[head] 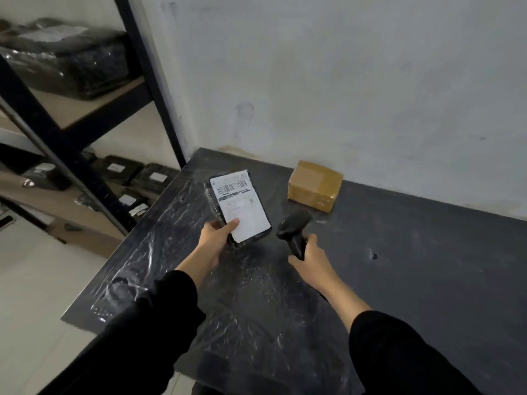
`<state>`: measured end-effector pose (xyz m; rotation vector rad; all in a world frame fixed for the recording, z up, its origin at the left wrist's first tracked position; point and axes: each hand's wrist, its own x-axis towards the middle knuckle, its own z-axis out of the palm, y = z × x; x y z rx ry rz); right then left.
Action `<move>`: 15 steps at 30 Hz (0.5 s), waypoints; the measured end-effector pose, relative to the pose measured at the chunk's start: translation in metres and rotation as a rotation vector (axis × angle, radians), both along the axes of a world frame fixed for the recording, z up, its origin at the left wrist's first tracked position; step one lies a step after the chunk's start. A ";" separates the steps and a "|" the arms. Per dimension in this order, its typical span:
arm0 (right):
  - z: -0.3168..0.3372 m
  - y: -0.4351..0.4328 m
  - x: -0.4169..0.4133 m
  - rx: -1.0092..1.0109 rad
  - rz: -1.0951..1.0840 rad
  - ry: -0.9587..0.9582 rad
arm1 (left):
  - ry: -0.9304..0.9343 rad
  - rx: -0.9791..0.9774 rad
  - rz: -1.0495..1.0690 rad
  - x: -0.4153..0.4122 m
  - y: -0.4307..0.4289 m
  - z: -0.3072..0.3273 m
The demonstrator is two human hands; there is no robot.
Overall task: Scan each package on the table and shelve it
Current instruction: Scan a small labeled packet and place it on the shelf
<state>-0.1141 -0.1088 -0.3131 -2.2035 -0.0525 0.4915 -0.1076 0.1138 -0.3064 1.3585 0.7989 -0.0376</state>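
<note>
Your left hand [215,233] holds a black packet [239,206] above the tabletop [413,266], thumb pressed on the near edge of its white label [242,205], the other fingers hidden beneath it. The label faces up; a barcode shows near its far end, but the print below is too blurred to read. Your right hand [309,259] is closed round the grip of a black scanner [295,228], whose head points away toward the far wall; its window and trigger are out of sight. A brown taped box [315,188] sits on the tabletop near the wall, just beyond the scanner head. Clear crinkled film [171,223] covers the left part of the tabletop; its extent on the right is hard to judge. To the left stands a rack [85,172] with dark wrapped parcels [71,67] on the upper shelf and smaller labelled ones [137,178] lower down, all blurred and partly cut off by the frame posts. Both sleeves [405,354] are black.
</note>
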 end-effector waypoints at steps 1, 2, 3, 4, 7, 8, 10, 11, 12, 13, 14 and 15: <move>-0.011 0.004 -0.003 -0.021 0.008 -0.001 | 0.010 0.006 0.015 -0.004 0.003 -0.003; -0.020 0.007 -0.005 -0.046 0.017 -0.010 | 0.017 0.012 0.026 -0.008 0.006 -0.005; -0.029 0.011 -0.007 -0.089 0.028 -0.032 | 0.016 0.010 0.032 -0.011 0.009 -0.006; -0.036 0.015 -0.009 -0.149 0.041 -0.058 | 0.009 -0.001 0.034 -0.014 0.012 -0.006; -0.050 0.027 -0.011 -0.295 0.040 -0.129 | -0.013 -0.056 0.038 -0.020 0.022 -0.003; -0.052 0.030 -0.012 -0.337 0.038 -0.158 | -0.023 -0.074 0.042 -0.021 0.027 -0.001; -0.055 0.036 -0.013 -0.394 0.033 -0.206 | -0.044 -0.099 0.038 -0.023 0.038 0.005; -0.055 0.038 -0.013 -0.404 0.019 -0.213 | -0.055 -0.107 0.032 -0.024 0.044 0.008; -0.052 0.040 -0.015 -0.410 -0.008 -0.220 | -0.064 -0.112 0.027 -0.025 0.050 0.012; -0.047 0.043 -0.016 -0.409 -0.042 -0.252 | -0.075 -0.115 0.019 -0.026 0.057 0.017; -0.041 0.048 -0.018 -0.389 -0.071 -0.319 | -0.090 -0.120 0.014 -0.026 0.063 0.022; -0.032 0.055 -0.020 -0.328 -0.099 -0.405 | -0.107 -0.127 0.010 -0.027 0.070 0.027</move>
